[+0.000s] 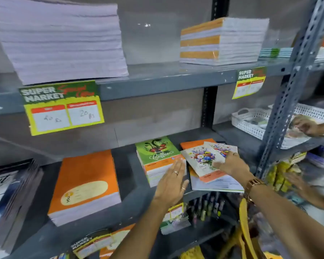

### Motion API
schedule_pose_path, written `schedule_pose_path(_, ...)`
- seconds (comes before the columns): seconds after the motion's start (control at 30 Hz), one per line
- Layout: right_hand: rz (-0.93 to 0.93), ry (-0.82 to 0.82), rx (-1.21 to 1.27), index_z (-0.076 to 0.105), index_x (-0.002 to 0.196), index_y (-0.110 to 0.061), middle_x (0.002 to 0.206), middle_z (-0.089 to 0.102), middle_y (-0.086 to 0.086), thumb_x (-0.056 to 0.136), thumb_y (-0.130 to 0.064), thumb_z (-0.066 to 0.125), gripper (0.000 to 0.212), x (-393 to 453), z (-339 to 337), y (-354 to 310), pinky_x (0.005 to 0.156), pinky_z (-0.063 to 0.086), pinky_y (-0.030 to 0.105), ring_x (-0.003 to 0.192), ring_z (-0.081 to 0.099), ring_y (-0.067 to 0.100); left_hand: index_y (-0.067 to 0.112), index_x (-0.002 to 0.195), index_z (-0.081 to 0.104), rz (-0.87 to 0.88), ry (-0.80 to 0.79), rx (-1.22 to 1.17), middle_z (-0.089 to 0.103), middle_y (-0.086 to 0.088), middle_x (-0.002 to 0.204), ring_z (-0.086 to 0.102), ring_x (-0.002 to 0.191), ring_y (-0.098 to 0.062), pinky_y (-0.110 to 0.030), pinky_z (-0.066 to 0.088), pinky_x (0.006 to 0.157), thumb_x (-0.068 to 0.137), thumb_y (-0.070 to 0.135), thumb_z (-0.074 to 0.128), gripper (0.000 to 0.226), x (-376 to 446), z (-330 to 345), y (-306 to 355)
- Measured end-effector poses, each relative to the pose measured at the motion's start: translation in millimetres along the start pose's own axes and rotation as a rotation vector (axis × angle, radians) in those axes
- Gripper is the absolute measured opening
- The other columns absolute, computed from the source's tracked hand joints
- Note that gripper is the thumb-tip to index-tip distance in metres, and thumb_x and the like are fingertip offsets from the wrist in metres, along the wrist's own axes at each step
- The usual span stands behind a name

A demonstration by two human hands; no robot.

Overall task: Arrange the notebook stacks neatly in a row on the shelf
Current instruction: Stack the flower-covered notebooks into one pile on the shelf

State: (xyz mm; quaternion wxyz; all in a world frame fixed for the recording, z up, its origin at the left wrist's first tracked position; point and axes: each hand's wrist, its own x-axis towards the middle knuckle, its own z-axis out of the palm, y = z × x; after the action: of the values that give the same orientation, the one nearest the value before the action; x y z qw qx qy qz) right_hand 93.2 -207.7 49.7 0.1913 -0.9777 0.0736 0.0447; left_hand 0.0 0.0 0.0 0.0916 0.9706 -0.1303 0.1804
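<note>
On the middle shelf (131, 200) lie three notebook stacks. An orange stack (86, 184) is on the left, a green-covered stack (155, 152) in the middle, and a messy pile (215, 182) on the right. My left hand (173, 184) rests flat, fingers together, against the green stack's front right corner. My right hand (230, 164) grips floral-covered notebooks (202, 157) fanned out on top of the messy pile, tilted across it.
A dark stack (11, 193) sits at the far left. The upper shelf holds a tall white stack (60, 40) and an orange-striped stack (221, 40). A steel upright (288, 94) stands right of the pile. Another person's hands (307, 126) reach into white baskets (251, 120) beyond it.
</note>
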Motion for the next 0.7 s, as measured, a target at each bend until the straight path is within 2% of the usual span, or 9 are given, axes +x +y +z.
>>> schedule_pose_path(0.07, 0.044, -0.072, 0.011, 0.02, 0.147, -0.003, 0.15, 0.031, 0.016, 0.077, -0.053, 0.066, 0.098, 7, 7, 4, 0.107, 0.038, 0.042, 0.135, 0.036, 0.035, 0.006, 0.146, 0.019, 0.006, -0.084, -0.057, 0.017, -0.008, 0.157, 0.017, 0.145, -0.02, -0.03, 0.011, 0.117, 0.09, 0.052, 0.004, 0.074, 3, 9, 5)
schedule_pose_path(0.13, 0.074, -0.142, -0.043, 0.018, 0.147, -0.003, 0.152, 0.028, 0.015, 0.073, -0.058, 0.067, 0.104, 14, 16, 7, 0.109, 0.037, 0.046, 0.138, 0.029, 0.036, 0.01, 0.148, 0.004, -0.021, -0.269, -0.12, 0.002, -0.005, 0.159, 0.002, 0.147, -0.018, -0.029, 0.003, 0.119, 0.069, 0.064, -0.014, 0.098, 1, 19, 4)
schedule_pose_path(0.23, 0.094, -0.18, -0.119, 0.028, 0.142, -0.004, 0.15, 0.027, 0.014, 0.068, -0.063, 0.069, 0.103, 26, 18, 5, 0.107, 0.036, 0.049, 0.137, 0.024, 0.036, 0.011, 0.148, 0.0, -0.006, -0.352, -0.096, -0.002, -0.004, 0.16, -0.002, 0.147, -0.016, -0.031, 0.003, 0.12, 0.068, 0.068, -0.017, 0.1, -3, 34, 0)
schedule_pose_path(0.43, 0.172, -0.2, -0.259, 0.037, 0.138, -0.009, 0.143, 0.039, 0.014, 0.061, -0.065, 0.074, 0.102, 40, 11, -4, 0.106, 0.031, 0.042, 0.131, 0.036, 0.033, 0.01, 0.148, -0.001, 0.036, -0.412, 0.037, 0.0, -0.005, 0.159, -0.001, 0.147, -0.019, -0.035, -0.003, 0.119, 0.064, 0.064, -0.022, 0.101, -10, 49, -3)
schedule_pose_path(0.5, 0.186, -0.186, -0.199, 0.043, 0.131, -0.007, 0.141, 0.043, 0.014, 0.064, -0.056, 0.077, 0.09, 42, 7, -3, 0.105, 0.034, 0.04, 0.128, 0.04, 0.032, 0.011, 0.148, -0.001, 0.034, -0.422, 0.028, -0.001, -0.005, 0.159, -0.001, 0.147, -0.018, -0.035, -0.003, 0.119, 0.063, 0.065, -0.02, 0.102, -9, 48, -3)
schedule_pose_path(0.6, 0.104, -0.139, 0.045, 0.058, 0.096, -0.003, 0.125, 0.059, 0.016, 0.081, -0.03, 0.069, 0.032, 40, -2, -5, 0.084, 0.043, 0.032, 0.101, 0.053, 0.029, 0.012, 0.148, -0.002, 0.024, -0.417, 0.025, -0.002, -0.003, 0.159, -0.003, 0.147, -0.017, -0.035, -0.005, 0.119, 0.063, 0.066, -0.019, 0.102, -11, 47, -3)
schedule_pose_path(0.63, 0.087, -0.096, 0.119, 0.059, 0.095, -0.002, 0.121, 0.061, 0.017, 0.085, -0.022, 0.061, 0.022, 38, -5, -7, 0.08, 0.043, 0.031, 0.095, 0.054, 0.029, 0.013, 0.148, -0.003, 0.022, -0.421, 0.027, -0.003, -0.003, 0.159, -0.003, 0.147, -0.017, -0.035, -0.005, 0.119, 0.063, 0.067, -0.018, 0.102, -11, 48, -4)
schedule_pose_path(0.7, 0.087, 0.008, 0.192, 0.059, 0.11, 0.0, 0.123, 0.06, 0.019, 0.09, -0.014, 0.048, 0.027, 32, -13, -13, 0.086, 0.045, 0.035, 0.104, 0.057, 0.033, 0.014, 0.148, -0.004, 0.017, -0.428, 0.031, -0.003, -0.002, 0.159, -0.004, 0.147, -0.017, -0.034, -0.006, 0.119, 0.063, 0.067, -0.017, 0.101, -14, 47, -4)
